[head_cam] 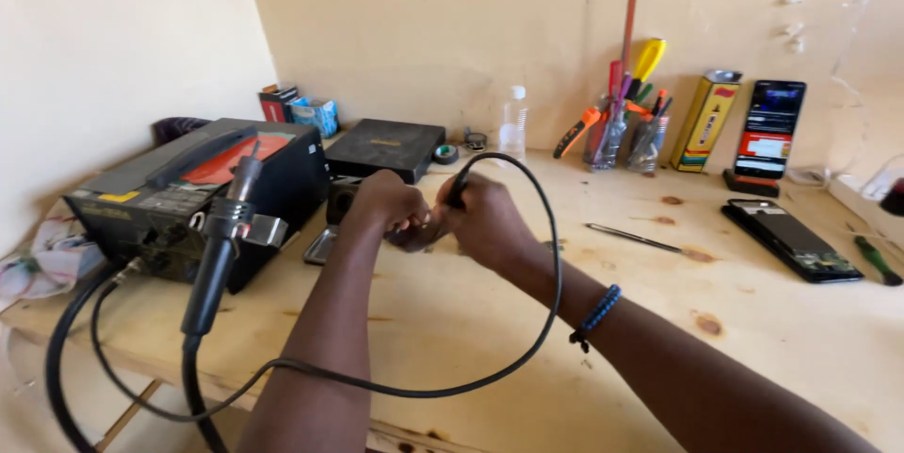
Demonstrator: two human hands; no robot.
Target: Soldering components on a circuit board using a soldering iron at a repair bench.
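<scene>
My right hand [485, 218] is closed around the black handle of a soldering iron [458, 191], whose thin black cable [554, 265] loops out to the right and back under my arms. My left hand [388, 204] is clenched right against it, fingers meeting at the iron's front end; what it pinches is hidden. Both hands hover over the wooden workbench [490, 331], just right of the black rework station [193, 199]. A hot-air wand [222, 246] rests in the holder on the station's side.
A flat black box [384, 147], tape roll [445, 153] and clear bottle [513, 123] stand behind the hands. A cup of screwdrivers and pliers [621, 123], a yellow tin [706, 121] and an upright phone [767, 133] line the wall. An opened phone [791, 238] and tweezers [633, 238] lie at right.
</scene>
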